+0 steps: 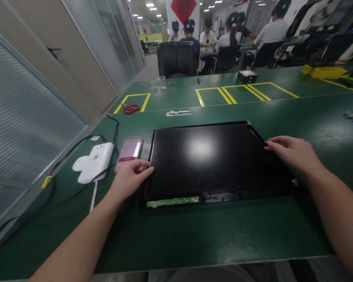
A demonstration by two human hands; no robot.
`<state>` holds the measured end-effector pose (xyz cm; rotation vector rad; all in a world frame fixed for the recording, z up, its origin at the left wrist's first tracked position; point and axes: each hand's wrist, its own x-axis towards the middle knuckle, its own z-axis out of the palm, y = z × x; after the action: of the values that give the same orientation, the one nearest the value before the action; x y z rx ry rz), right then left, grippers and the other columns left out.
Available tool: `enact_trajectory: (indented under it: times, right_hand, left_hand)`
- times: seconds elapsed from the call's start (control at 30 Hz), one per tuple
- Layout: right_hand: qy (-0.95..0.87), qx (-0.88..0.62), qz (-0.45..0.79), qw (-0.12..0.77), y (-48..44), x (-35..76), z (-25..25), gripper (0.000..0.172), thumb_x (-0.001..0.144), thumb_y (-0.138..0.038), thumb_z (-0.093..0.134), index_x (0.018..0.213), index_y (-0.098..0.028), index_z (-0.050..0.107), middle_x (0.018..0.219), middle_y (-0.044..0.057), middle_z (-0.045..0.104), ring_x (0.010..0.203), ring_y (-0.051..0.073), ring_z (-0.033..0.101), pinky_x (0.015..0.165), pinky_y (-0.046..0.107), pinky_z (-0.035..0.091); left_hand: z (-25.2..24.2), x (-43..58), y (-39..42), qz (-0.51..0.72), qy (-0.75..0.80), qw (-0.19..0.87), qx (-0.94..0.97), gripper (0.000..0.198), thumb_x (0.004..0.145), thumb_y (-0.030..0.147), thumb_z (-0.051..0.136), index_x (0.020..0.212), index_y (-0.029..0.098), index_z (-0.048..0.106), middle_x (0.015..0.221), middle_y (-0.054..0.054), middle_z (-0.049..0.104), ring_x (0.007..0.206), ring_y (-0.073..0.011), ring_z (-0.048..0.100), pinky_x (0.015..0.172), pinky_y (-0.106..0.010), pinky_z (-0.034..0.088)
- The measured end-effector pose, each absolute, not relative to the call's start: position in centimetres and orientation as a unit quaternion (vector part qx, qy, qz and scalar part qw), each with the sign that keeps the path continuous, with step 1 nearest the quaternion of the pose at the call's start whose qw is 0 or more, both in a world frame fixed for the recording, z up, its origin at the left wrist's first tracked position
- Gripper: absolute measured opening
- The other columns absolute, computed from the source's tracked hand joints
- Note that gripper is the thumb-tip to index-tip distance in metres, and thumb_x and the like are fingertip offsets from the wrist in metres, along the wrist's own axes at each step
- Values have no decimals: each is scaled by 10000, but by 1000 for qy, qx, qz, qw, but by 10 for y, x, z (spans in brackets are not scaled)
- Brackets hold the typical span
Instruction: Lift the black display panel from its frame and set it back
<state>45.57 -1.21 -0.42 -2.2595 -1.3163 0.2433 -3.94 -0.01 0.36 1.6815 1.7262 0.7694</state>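
Black display panel [211, 156] is lying flat on the green table [194, 235], between the two hands. Left hand [129, 178] is gripping the panel's left edge near the front corner, thumb on top of the edge, fingers curling around the side. Right hand [294, 150] is resting on the right edge, palm down, fingers stretched flat along the rim and not clenched; can't tell whether anything is wrapping under the edge.

A narrow green circuit strip [173, 202] is showing along the panel's near edge, just right of the left hand. A phone [128, 150] is lying just beyond the left hand, close to the panel's left side. A white power strip [91, 161] with cables is sitting further left of that hand.

Well beyond the left hand, red scissors [130, 108] are lying inside a yellow-taped box. A small strip of light parts [178, 112] is sitting past the panel's far edge. A small dark box [247, 75] is sitting far beyond the right hand. Other people are sitting at tables in the background.
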Motion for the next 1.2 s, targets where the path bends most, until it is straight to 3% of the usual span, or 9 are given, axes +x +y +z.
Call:
enact_trajectory:
  times: [0.17, 0.57, 0.93, 1.2]
  right_hand:
    - [-490, -828, 96, 254, -11, 461, -7, 208, 799, -435, 677, 853, -274, 796, 802, 55, 802, 790, 284, 692, 734, 384, 485]
    - [-453, -842, 122, 265, -13, 452, 0, 127, 821, -367, 706, 841, -280, 796, 818, 47, 809, 951, 315, 715, 822, 404, 462]
    - [-463, -845, 112, 244, -9, 458, -4, 237, 743, -443, 658, 851, -276, 787, 828, 53, 810, 967, 327, 731, 816, 415, 489]
    - [-470, -838, 109, 256, -10, 463, -10, 286, 711, -486, 639, 841, -272, 778, 810, 58, 803, 930, 318, 729, 796, 408, 490]
  left_hand:
    - [1, -41, 0, 280, 648, 294, 644, 413, 642, 587, 806, 812, 211, 792, 556, 46, 524, 568, -180, 518, 603, -307, 366]
    - [-4, -41, -2, 259, 645, 268, 667, 324, 711, 508, 770, 838, 211, 798, 577, 25, 574, 608, -217, 588, 639, -332, 409]
    - [-9, -43, -3, 185, 629, 197, 729, 376, 826, 490, 648, 971, 180, 804, 654, 1, 634, 646, -223, 623, 669, -339, 426]
    - [-13, -45, -1, 171, 620, 172, 746, 338, 862, 458, 662, 992, 173, 789, 686, -3, 652, 667, -218, 637, 679, -334, 440]
